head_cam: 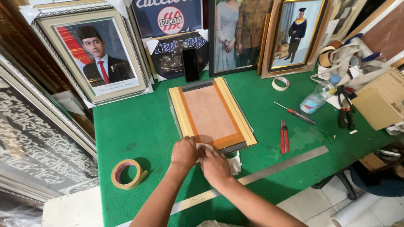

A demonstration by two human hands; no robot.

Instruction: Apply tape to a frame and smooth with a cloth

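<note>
A picture frame (210,113) lies face down on the green table (139,126), its brown backing board edged with yellowish tape. Both my hands meet at its near edge. My left hand (184,152) is closed at the frame's near left corner. My right hand (214,166) sits beside it, fingers pinching a white strip of tape or paper (203,147) at the frame's edge. A crumpled white scrap (235,163) lies just right of my right hand.
A tape roll (127,173) lies at the near left. A long metal ruler (269,169), red cutter (284,136), screwdriver (294,113), water bottle (320,94), small tape roll (280,83) and pliers (345,111) lie to the right. Framed pictures (94,54) lean along the back.
</note>
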